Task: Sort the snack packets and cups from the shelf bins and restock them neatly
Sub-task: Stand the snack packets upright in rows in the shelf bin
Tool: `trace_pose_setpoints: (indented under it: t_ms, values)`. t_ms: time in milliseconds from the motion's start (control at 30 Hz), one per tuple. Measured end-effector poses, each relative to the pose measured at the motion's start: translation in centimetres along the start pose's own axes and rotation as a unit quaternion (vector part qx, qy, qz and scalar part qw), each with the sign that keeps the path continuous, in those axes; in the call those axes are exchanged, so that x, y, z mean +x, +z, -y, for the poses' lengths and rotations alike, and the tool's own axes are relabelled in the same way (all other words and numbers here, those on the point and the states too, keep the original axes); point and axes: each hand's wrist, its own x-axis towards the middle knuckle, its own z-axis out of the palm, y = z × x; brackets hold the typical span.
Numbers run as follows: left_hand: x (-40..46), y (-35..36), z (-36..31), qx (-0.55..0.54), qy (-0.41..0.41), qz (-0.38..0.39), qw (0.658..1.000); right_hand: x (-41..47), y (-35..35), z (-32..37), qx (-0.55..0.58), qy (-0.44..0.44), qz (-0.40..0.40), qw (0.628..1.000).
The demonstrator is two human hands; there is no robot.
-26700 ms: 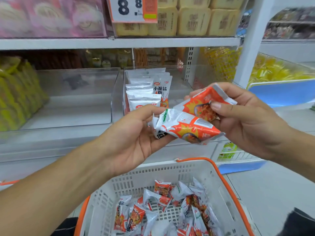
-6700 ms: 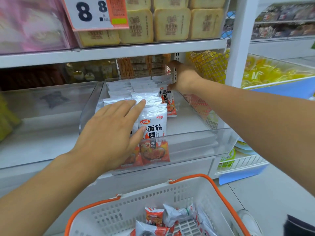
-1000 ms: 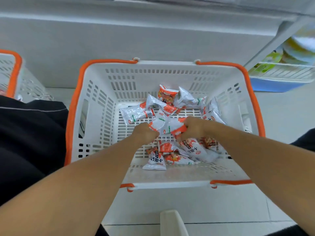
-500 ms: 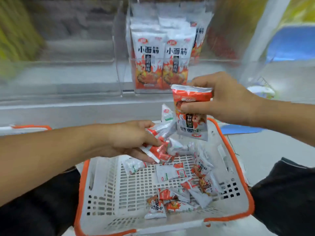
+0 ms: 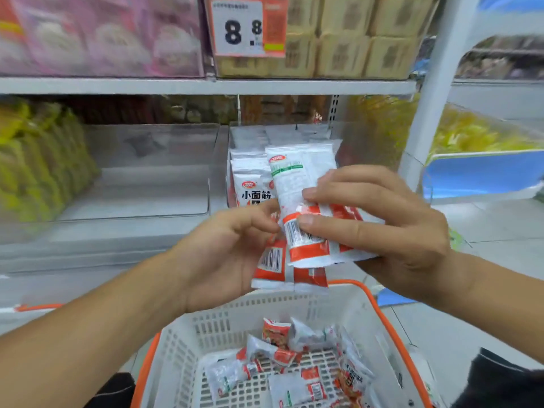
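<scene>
Both hands meet in front of the shelf, above the basket. My right hand (image 5: 391,228) grips a small stack of white-and-orange snack packets (image 5: 300,184), back side facing me, thumb pressed over the barcode. My left hand (image 5: 226,251) holds another packet (image 5: 272,265) that hangs just below and behind the stack. Upright packets of the same kind (image 5: 250,178) stand in rows in the clear shelf bin (image 5: 219,172) right behind my hands. More loose packets (image 5: 294,366) lie in the white basket with orange rim (image 5: 379,313) below.
A clear bin (image 5: 147,172) to the left of the packet bin holds nothing. Yellow-green bags (image 5: 38,166) fill the far left. A white shelf post (image 5: 426,92) rises on the right, a blue-edged bin (image 5: 477,175) beyond it. A price card (image 5: 247,25) hangs above.
Both hands rose from the basket to shelf height with packets. The right hand's packet now stands upright with more behind it, and the left hand's packets moved in against them.
</scene>
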Motion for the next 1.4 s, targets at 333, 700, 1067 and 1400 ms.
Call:
trace_pose_setpoints:
  t_ms: [333,700,1067,1400]
  values:
    - [1.4,-1.2,-0.2,0.157,0.057,-0.223,0.960,-1.9,1.5,0.8,0.204,0.091,0.174,0.959]
    - [2.9,-0.9,1.0,0.214,0.067,-0.234,0.946,-0.9,1.9,-1.8,0.253,0.500,0.045,0.827]
    - [3.4,-0.3,3.5,0.311,0.061,-0.219,0.923,0.3,1.9,-1.8,0.327,0.554,-0.055,0.764]
    - [2.8,-1.1,3.1,0.697,0.212,-0.355,0.586,2.5,-0.5,0.1,0.427,0.702,0.103,0.561]
